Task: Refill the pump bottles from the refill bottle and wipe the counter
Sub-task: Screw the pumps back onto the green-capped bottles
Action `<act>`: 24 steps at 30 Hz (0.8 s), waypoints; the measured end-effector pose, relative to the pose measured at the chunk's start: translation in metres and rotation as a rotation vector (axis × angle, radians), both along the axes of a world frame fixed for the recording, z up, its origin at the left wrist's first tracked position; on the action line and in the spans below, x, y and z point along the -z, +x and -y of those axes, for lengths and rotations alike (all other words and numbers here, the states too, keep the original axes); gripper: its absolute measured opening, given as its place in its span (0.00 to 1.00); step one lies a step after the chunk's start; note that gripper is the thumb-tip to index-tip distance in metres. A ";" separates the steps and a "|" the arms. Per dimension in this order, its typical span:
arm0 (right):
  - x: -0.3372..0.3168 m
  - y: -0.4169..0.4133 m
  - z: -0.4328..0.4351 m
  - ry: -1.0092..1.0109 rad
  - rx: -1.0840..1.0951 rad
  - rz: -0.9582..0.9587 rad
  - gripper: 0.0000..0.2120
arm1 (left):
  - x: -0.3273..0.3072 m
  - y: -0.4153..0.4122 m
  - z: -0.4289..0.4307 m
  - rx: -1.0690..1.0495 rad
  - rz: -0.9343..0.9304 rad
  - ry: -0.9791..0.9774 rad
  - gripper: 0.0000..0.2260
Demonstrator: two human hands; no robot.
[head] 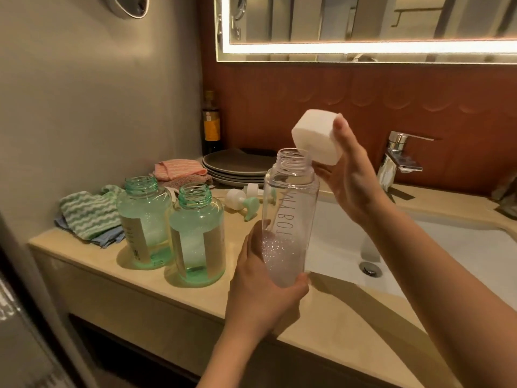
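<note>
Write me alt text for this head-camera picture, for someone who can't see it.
The left hand grips a clear refill bottle at the counter while the right hand holds its white cap just off the open neck. Two open green pump bottles stand to the left.

The mirror [363, 21] runs off the top and right edges. The left hand [260, 292] covers the refill bottle's [289, 208] lower side, and its lettering cannot be read whole. That bottle hides part of the pump heads [240, 198]. The right hand [349, 175] covers one side of the white cap [314, 135]. The dark bottle's [211, 124] label is too small to read.
</note>
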State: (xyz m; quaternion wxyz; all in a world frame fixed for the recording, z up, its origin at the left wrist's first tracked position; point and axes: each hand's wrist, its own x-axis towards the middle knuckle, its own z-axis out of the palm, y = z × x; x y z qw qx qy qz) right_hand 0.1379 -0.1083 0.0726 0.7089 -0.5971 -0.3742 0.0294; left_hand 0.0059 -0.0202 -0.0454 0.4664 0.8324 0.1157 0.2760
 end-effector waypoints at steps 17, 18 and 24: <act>-0.024 -0.032 0.007 -0.242 -0.011 0.475 0.24 | 0.007 0.000 -0.002 -0.023 -0.046 -0.203 0.41; -0.023 -0.032 0.007 -0.254 -0.002 0.492 0.24 | 0.008 0.001 -0.001 -0.026 -0.040 -0.206 0.40; -0.024 -0.030 0.013 -0.304 -0.029 0.550 0.22 | 0.006 0.001 -0.002 -0.031 -0.002 -0.085 0.43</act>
